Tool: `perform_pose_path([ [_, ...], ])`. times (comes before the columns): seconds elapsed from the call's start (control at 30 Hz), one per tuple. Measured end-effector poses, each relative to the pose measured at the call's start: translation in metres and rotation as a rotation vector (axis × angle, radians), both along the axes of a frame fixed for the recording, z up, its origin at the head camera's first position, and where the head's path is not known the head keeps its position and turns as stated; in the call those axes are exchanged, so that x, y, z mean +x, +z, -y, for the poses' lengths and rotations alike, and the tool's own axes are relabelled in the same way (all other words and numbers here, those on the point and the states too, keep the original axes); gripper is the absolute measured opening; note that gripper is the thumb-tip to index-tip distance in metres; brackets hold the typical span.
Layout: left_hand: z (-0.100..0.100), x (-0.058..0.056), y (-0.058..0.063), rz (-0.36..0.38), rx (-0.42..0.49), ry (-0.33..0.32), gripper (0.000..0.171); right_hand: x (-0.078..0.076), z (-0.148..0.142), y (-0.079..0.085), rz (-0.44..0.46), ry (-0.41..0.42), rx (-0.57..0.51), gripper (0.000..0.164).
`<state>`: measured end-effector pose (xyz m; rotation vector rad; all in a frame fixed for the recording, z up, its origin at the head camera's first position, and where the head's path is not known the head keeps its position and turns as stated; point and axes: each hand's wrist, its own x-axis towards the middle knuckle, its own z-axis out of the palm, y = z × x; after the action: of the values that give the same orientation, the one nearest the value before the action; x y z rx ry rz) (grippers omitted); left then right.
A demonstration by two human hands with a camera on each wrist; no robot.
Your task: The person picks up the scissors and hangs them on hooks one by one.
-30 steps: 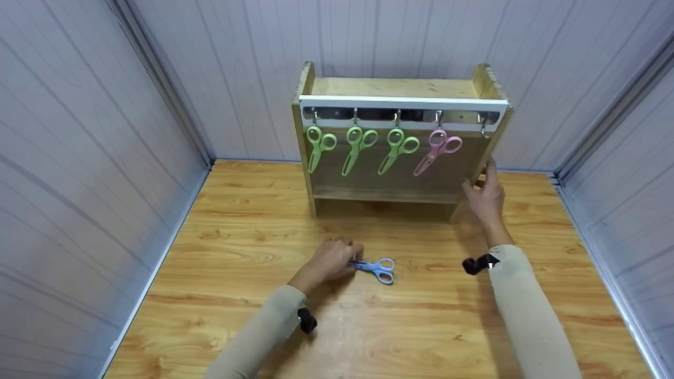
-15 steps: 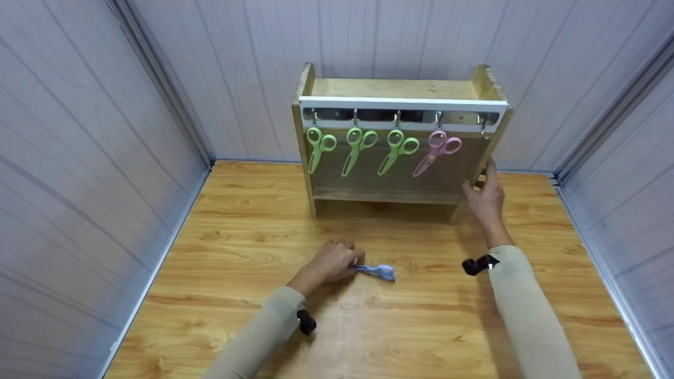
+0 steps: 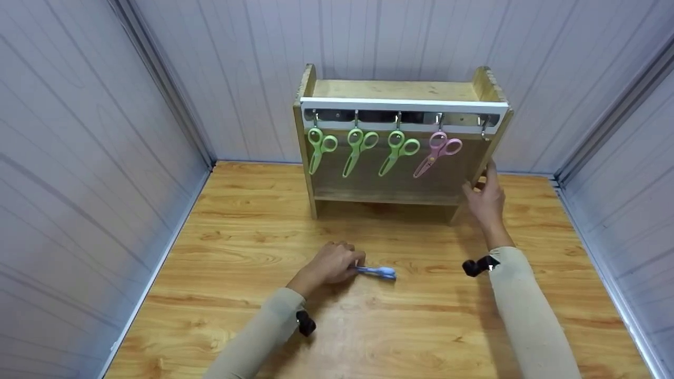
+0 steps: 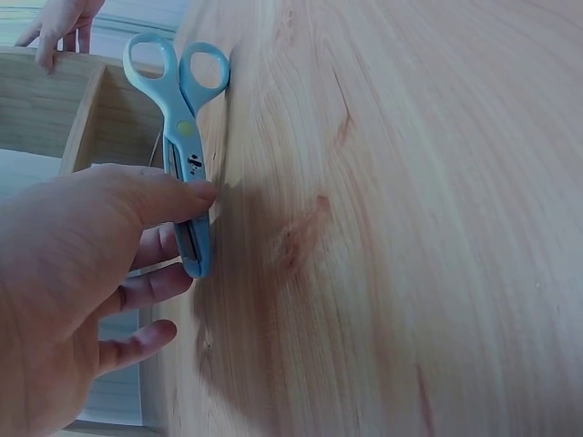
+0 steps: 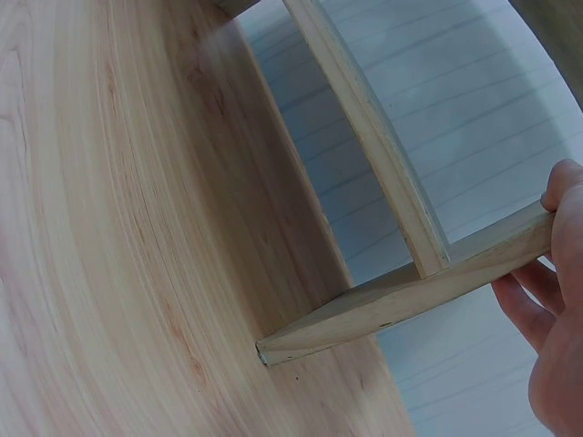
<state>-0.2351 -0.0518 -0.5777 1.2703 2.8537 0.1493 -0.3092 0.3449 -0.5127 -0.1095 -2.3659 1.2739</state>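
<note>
My left hand (image 3: 335,263) pinches blue scissors (image 4: 185,127) by the blade end between thumb and fingers. The scissors stand on edge, handle loops pointing away from the palm, low over the wooden surface. My right hand (image 3: 485,200) grips the right side panel of a wooden shelf (image 3: 387,197); in the right wrist view its thumb and fingers (image 5: 526,305) lie on either side of that panel. From a hook rail (image 3: 363,115) on the shelf's front hang several scissors: green scissors (image 3: 320,147) on the left hooks and pink scissors (image 3: 437,152) on the fourth.
The rightmost hook (image 3: 483,129) holds nothing. Behind the shelf rises a white panelled wall (image 3: 253,79), with side walls at left and right. Wood-grain flooring (image 3: 237,226) stretches around the shelf and both arms.
The blue scissors have turned from lying flat, loops seen face-on, to standing on edge in my left hand. My right hand has stayed on the shelf's side.
</note>
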Motion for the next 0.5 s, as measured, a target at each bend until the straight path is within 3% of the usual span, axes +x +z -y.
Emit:
perform_pose_path([
  [0.5, 0.0043, -0.0012, 0.0047, 0.063, 0.106, -0.051, 0.011, 0.0004, -0.001, 0.0, 0.029, -0.019, 0.0, 0.081],
])
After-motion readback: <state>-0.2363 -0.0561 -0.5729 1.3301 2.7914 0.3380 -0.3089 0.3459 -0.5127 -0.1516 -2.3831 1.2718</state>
